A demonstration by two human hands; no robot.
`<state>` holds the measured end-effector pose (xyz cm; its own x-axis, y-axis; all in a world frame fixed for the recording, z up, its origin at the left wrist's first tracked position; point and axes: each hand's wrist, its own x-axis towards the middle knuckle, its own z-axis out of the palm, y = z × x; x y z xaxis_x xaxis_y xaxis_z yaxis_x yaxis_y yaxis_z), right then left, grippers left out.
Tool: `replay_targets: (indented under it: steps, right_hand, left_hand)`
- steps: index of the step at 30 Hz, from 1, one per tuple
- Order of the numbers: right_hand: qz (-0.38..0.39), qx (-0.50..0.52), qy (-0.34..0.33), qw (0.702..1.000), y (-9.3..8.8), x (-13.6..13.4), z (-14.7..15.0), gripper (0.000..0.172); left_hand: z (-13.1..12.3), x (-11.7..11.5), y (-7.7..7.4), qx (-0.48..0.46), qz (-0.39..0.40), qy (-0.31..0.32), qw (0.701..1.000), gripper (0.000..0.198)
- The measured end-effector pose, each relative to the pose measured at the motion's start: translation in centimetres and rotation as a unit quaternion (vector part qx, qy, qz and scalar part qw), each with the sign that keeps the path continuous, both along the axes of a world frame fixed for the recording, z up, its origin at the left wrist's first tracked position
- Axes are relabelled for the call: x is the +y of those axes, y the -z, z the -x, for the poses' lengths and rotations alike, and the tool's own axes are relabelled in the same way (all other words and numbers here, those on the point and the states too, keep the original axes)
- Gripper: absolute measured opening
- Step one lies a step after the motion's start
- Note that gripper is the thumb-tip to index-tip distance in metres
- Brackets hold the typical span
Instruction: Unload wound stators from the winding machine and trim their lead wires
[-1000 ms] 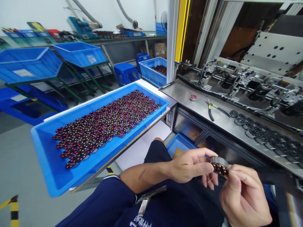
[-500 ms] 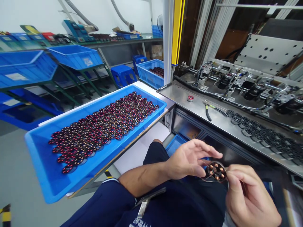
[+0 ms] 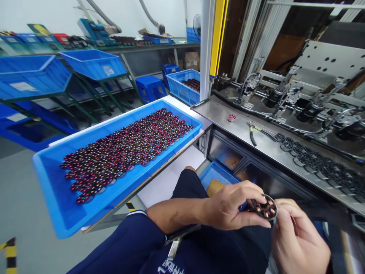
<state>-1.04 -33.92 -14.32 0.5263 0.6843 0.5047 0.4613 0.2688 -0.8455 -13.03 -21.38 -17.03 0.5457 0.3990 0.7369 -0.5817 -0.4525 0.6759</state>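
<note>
A round motor stator (image 3: 266,210) with copper windings and a dark rim is held low in front of my body. My left hand (image 3: 230,205) is closed on it from the left, index finger over its top and thumb along its near side. From the right, the fingers of my right hand (image 3: 300,234) pinch at its edge; whether thin wire ends lie between them is hard to make out. Beyond my hands, side cutters (image 3: 252,134) with black and green handles rest on the metal bench (image 3: 215,114), and one red-wound stator (image 3: 231,118) sits to their left.
A blue tray (image 3: 49,198) full of wound stators stands on the left table. Black stator cores (image 3: 316,163) line the bench at right, before a winding machine (image 3: 293,97). A yellow-faced post (image 3: 218,42) rises at the bench corner. A blue bin (image 3: 216,175) sits below.
My left fingers were spread beside the stator and have closed onto it. The stator has shifted slightly right and tilted. My right hand keeps its pinch. The view has shifted slightly.
</note>
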Motion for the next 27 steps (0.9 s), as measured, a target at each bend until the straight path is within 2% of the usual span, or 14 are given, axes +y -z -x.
replay_targets:
  steps: [2,4,8,14,16,18,20,21,22,24,25,27]
  right_hand:
    - [0.031,0.114,-0.023,0.993,0.6,0.3,0.1,0.017]
    - [0.057,0.201,-0.056,0.976,1.0,0.5,0.1,0.021]
    - [0.083,0.290,-0.088,0.949,1.7,0.6,0.1,0.016]
    - [0.094,0.298,-0.072,0.947,2.0,0.6,0.1,0.018]
    - [0.096,0.276,-0.066,0.954,1.9,0.5,0.2,0.018]
    - [0.087,0.219,-0.045,0.971,1.6,0.3,0.0,0.018]
    - [0.054,0.103,-0.017,0.993,1.1,0.0,-0.4,0.012]
    - [0.029,0.029,-0.013,0.999,0.8,-0.2,-0.8,0.008]
    - [0.009,-0.049,-0.020,0.999,0.4,-0.5,-1.3,0.006]
    - [0.002,-0.187,-0.051,0.981,-0.4,-0.9,-2.5,0.015]
    - [0.011,-0.239,-0.068,0.969,-0.8,-1.1,-3.1,0.017]
    - [0.033,-0.312,-0.088,0.946,-1.4,-1.3,-4.1,0.016]
  left_hand:
    - [0.1,0.4,0.1,-0.051,-0.123,-0.086,0.987,0.071]
    - [0.2,0.6,-0.1,-0.048,-0.171,-0.121,0.977,0.076]
    - [0.6,0.5,-0.5,-0.001,-0.164,-0.137,0.977,0.063]
    - [0.7,0.4,-0.6,-0.006,-0.117,-0.108,0.987,0.056]
    - [0.8,0.5,-0.8,-0.004,-0.071,-0.065,0.995,0.048]
    - [1.0,0.5,-1.0,0.005,-0.006,0.005,1.000,0.034]
    - [1.2,0.5,-1.1,0.005,0.090,0.096,0.991,0.024]
    - [1.2,0.5,-1.1,-0.001,0.152,0.141,0.978,0.026]
    - [1.1,0.4,-1.0,0.000,0.223,0.182,0.958,0.033]
    - [0.7,0.2,-0.7,0.037,0.362,0.247,0.898,0.050]
    - [0.5,0.0,-0.5,0.071,0.410,0.286,0.864,0.053]
    - [-0.2,-0.3,-0.1,0.137,0.451,0.371,0.800,0.054]
